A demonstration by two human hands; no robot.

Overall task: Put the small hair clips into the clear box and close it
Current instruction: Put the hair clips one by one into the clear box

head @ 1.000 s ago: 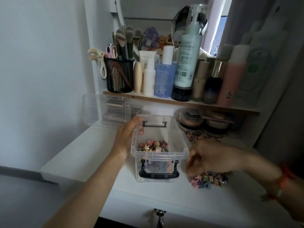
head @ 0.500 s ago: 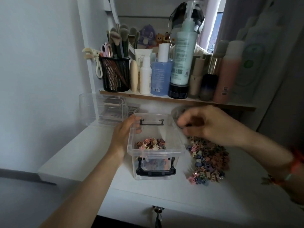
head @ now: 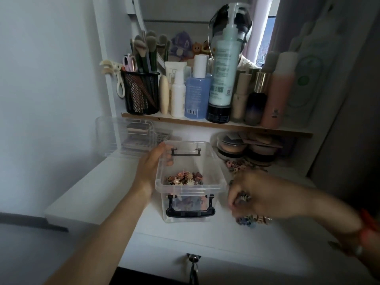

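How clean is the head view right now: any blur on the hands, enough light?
Head view: the right hand is motion-blurred, smearing the loose hair clips under it; the left hand and clear box read sharp; the light is dim, darkest at the right edge.

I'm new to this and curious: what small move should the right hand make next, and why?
Probably carry its pinch over the clear box and let go. The right hand is curled on the hair clips heaped on the desk, seemingly pinching a few; the left hand grips the open box's wall.
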